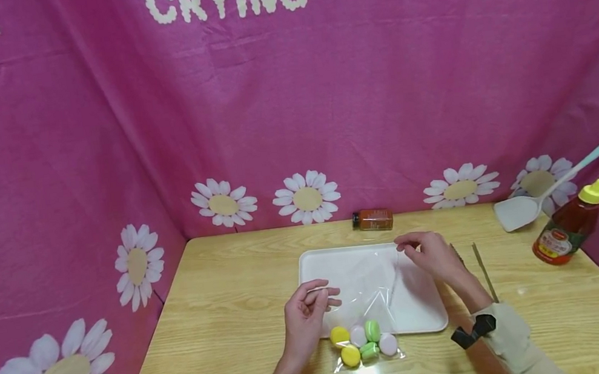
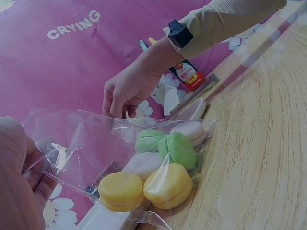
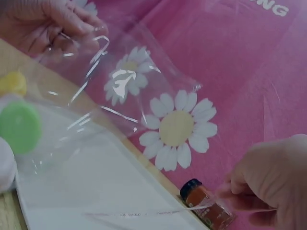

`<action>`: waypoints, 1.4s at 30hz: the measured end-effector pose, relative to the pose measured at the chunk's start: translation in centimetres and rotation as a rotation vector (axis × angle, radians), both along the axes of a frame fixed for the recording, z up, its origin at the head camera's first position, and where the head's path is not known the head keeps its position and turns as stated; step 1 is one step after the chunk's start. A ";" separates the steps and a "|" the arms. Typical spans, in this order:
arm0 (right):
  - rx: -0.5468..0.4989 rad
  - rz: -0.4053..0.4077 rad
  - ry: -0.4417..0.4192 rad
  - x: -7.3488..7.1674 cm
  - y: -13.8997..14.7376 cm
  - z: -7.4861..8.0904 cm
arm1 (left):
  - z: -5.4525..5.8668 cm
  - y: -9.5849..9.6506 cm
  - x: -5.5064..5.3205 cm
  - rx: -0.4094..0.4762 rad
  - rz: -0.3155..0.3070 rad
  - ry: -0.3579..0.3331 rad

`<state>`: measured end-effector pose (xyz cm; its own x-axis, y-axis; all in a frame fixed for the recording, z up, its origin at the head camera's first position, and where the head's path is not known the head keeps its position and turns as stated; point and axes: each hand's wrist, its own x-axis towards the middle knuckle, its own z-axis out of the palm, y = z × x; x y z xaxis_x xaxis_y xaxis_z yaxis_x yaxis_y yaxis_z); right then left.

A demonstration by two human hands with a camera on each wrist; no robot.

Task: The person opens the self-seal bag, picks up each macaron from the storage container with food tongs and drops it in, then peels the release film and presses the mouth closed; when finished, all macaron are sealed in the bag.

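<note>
A clear plastic bag [image 1: 362, 290] stands above a white tray [image 1: 425, 314], tilted, with macarons [image 2: 168, 187] in its lower end: two yellow, two green and two pale lilac. My left hand [image 1: 305, 317] pinches the bag's upper edge on the left; in the left wrist view that left hand [image 2: 19, 177] is partly cut off. At the tray's far right, my right hand [image 1: 433, 255] pinches the end of a thin clear strip [image 3: 139, 214] with small print on it. The strip hangs down from the fingers, apart from the bag's mouth in the right wrist view.
A small dark-capped jar [image 1: 376, 220] lies on its side behind the tray. To the right stand a red sauce bottle [image 1: 562, 235] with a yellow cap and a white spatula [image 1: 518, 213] leaning on the cloth wall. A thin, dark bar-like object [image 1: 485, 271] lies near the right forearm.
</note>
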<state>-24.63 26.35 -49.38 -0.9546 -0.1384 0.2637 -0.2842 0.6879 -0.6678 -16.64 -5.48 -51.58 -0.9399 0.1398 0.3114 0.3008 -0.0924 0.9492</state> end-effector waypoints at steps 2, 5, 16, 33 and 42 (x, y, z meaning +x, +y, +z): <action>-0.055 0.059 -0.006 0.2 -0.4 0.1 | 0.0 0.0 0.0 -0.003 0.001 0.000; -0.150 0.166 -0.029 0.6 -1.0 0.1 | -0.1 0.0 -0.1 -0.006 0.001 -0.001; -0.435 0.384 -0.261 1.8 -3.3 -0.5 | -0.2 -0.2 -0.6 0.008 0.003 -0.010; -0.499 0.406 -0.120 5.0 -1.9 -0.8 | 0.9 -1.9 -4.3 -0.031 -0.241 -0.100; -0.572 0.528 -0.105 5.6 -0.4 -0.6 | 0.9 -1.7 -5.0 -0.081 -0.352 -0.075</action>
